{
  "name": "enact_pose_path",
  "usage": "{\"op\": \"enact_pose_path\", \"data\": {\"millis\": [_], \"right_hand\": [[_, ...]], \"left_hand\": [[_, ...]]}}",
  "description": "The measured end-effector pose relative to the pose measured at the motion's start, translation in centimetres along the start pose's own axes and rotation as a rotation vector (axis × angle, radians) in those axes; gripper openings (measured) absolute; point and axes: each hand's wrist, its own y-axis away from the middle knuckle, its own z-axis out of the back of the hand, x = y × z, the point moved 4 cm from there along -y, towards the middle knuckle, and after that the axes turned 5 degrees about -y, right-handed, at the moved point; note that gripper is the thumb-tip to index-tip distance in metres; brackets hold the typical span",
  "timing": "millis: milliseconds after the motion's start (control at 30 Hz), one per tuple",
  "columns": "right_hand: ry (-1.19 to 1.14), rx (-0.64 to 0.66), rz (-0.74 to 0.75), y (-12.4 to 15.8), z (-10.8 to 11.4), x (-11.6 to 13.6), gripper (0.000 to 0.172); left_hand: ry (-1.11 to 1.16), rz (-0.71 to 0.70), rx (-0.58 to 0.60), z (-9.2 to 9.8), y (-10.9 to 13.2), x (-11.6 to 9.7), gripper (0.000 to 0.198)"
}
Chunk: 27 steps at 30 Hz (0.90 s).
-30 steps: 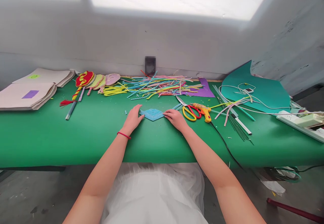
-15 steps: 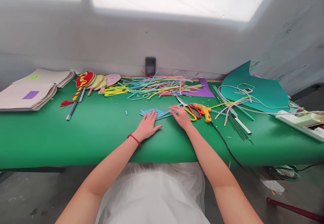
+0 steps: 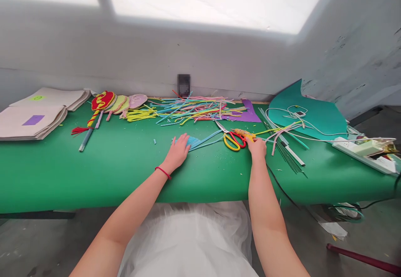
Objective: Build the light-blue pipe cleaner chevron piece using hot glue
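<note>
- Left hand (image 3: 178,151) lies palm down over the blue strip piece (image 3: 193,140), fingers extended, not gripping; looks like I'm just pinning it
- Right hand (image 3: 258,148) is curled round the handle of the glue gun (image 3: 247,135); the trigger is hidden, so can't tell if it's squeezed
- Step in hand, my read: steady the piece with one hand, take up the gun with the other
- To do it well: light, even pressure from the left, enough to stop sliding, not enough to skew the rows
- Lift the gun straight up first; it points left, just beside the red and yellow scissors (image 3: 226,131), and a sideways pull could snag a handle
- Leave slack in the black cable (image 3: 276,181), which runs toward the front edge of the tabletop (image 3: 125,176)
- Treat the nozzle as hot, left fingers well clear
- Blue tails (image 3: 210,137) run right from the piece toward the scissors; don't drag the gun across them
- Piece location: partly under my left fingers, most of what shows is right of them, set well in from the front edge
- Relative to right hand: piece is well to its left, scissors between
</note>
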Motion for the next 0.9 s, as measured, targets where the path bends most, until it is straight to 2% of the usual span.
{"op": "enact_pose_path", "data": {"millis": [67,167,300,367,467,567,667,733,900], "right_hand": [[0.018,0.008,-0.055,0.1,-0.3,0.1,0.043],[-0.051,-0.057,-0.058,0.2,0.1,0.1,0.042],[-0.363,-0.313,0.099,0.9,1.6,1.3,0.048],[-0.53,-0.371,0.173,1.8,1.7,2.9,0.052],[-0.729,-0.209,0.236,3.6,0.5,6.1,0.054],[-0.765,-0.059,0.307,5.9,-0.8,9.3,0.052],[-0.71,-0.096,0.398,8.0,-1.1,11.4,0.048],[-0.686,-0.107,0.404,9.0,-1.3,12.2,0.049],[-0.619,0.018,0.371,11.2,-2.6,13.7,0.062]], "left_hand": [[0.021,0.096,-0.121,1.2,-0.4,1.7,0.039],[0.098,0.202,-0.189,2.4,-0.6,4.0,0.031],[0.144,0.243,-0.157,2.1,-0.8,5.0,0.032],[0.102,0.229,-0.116,1.6,-1.1,4.7,0.038],[0.042,0.237,-0.074,1.0,-1.5,4.5,0.044],[0.031,0.279,-0.036,0.9,-1.5,4.8,0.04],[0.021,0.31,0.005,1.0,-1.4,5.1,0.036],[0.023,0.319,0.018,1.1,-1.3,5.2,0.032],[0.22,0.316,-0.027,1.7,-1.0,5.5,0.018]]}}
